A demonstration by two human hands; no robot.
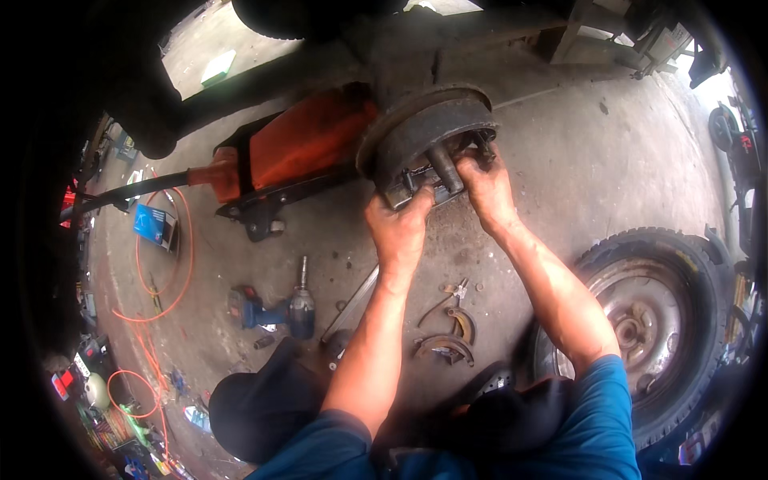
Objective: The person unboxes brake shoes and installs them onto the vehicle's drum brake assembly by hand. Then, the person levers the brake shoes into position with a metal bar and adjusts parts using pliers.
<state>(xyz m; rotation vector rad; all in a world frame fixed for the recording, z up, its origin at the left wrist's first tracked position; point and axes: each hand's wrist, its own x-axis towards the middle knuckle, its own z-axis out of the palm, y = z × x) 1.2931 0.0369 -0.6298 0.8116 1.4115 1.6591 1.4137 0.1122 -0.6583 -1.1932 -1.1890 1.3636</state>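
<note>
A dark round brake backing plate (408, 140) hangs in front of me, with a stub spindle (445, 166) sticking out toward me. My left hand (400, 228) is closed at its lower left, thumb pressed on a metal-edged part that looks like a brake shoe (396, 195). At the right side of the spindle, my right hand (486, 188) has its fingers curled into the brake parts; what they pinch is hidden. Below my hands, loose curved brake shoes (445, 346) lie on the concrete floor beside small hardware.
An orange floor jack (308, 140) stands left of the brake. A blue cordless impact wrench (298, 312) and a long metal bar (352, 302) lie nearer me. A wheel with tyre (640, 320) rests at right. An orange hose (190, 264) loops at left by a blue box (154, 226).
</note>
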